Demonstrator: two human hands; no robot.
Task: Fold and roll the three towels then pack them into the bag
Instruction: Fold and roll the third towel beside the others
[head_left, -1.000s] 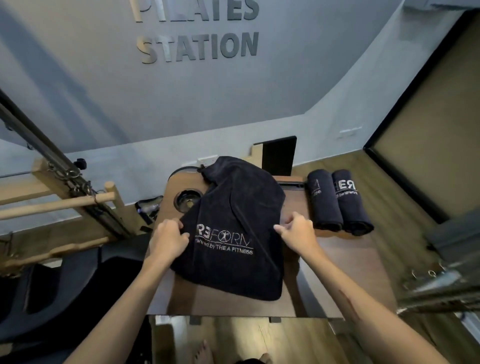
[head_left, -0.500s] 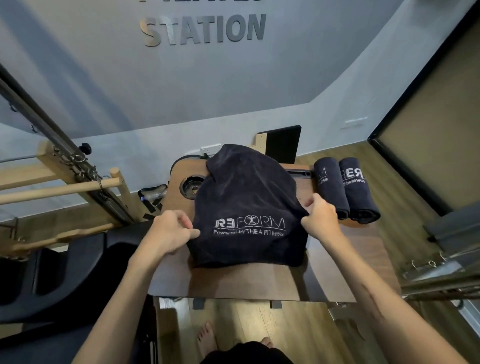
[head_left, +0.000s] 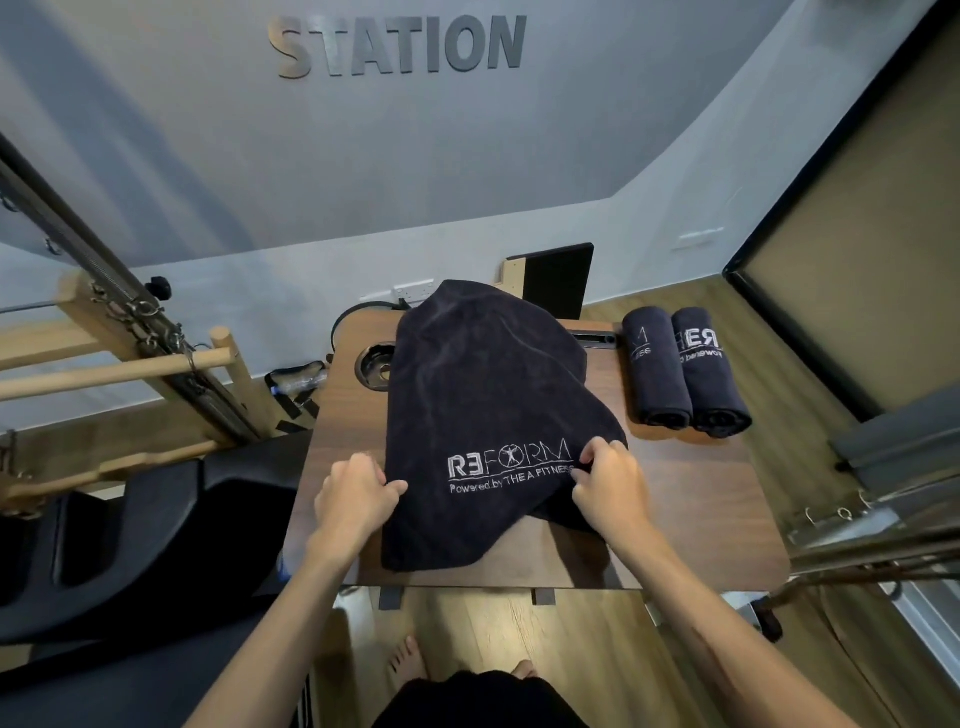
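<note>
Third towel (head_left: 483, 395) just got dragged nearer, both hands (head_left: 358, 493) (head_left: 608, 488) pinching its edges. Two rolls (head_left: 685, 374) done, so it's folding next.

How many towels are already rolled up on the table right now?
2. Both dark navy rolled towels lie side by side at the wooden table's far right: one left, one right. The third dark towel remains unrolled.

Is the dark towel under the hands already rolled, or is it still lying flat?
Not rolled. The towel lies loosely flat on the table, logo showing, both hands gripping its near edge, unlike the two rolled towels.
</note>
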